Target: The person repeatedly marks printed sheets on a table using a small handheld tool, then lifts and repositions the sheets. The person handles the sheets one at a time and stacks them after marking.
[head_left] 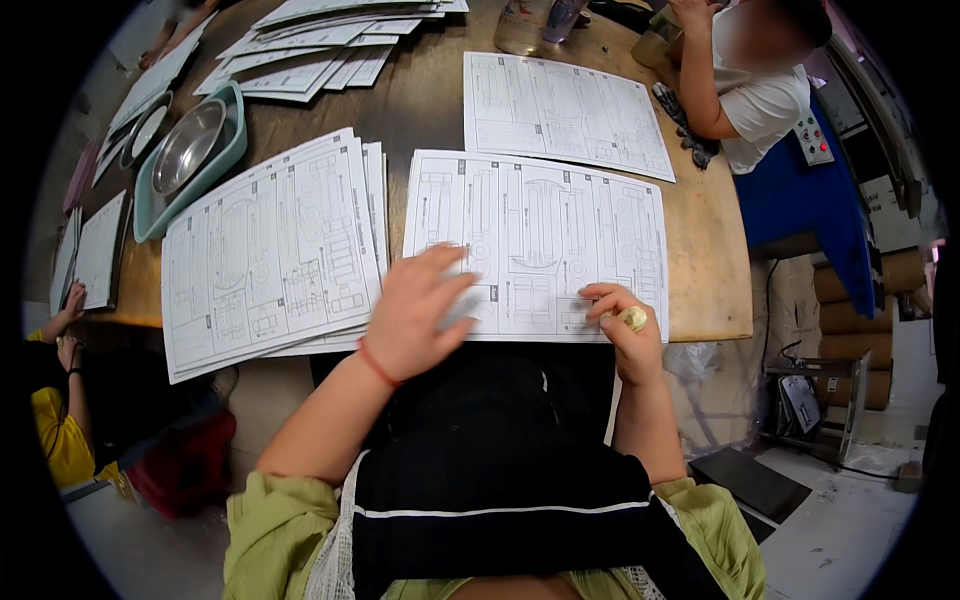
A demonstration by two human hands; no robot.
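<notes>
A: "Printed sheets (540,235), loc.?"
B: "Btwn & just beyond L hand (420,310) and R hand (628,335); 2nd stack (270,245) immed. left of L hand."
A: "Hands' state?"
B: "Apart. L's fingers spread, blurred; R's bent near yellow item (634,319), can't tell if gripping."

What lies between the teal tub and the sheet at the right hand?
In the head view, a stack of printed sheets lies between the tub and that sheet, then a narrow strip of bare table.
</notes>
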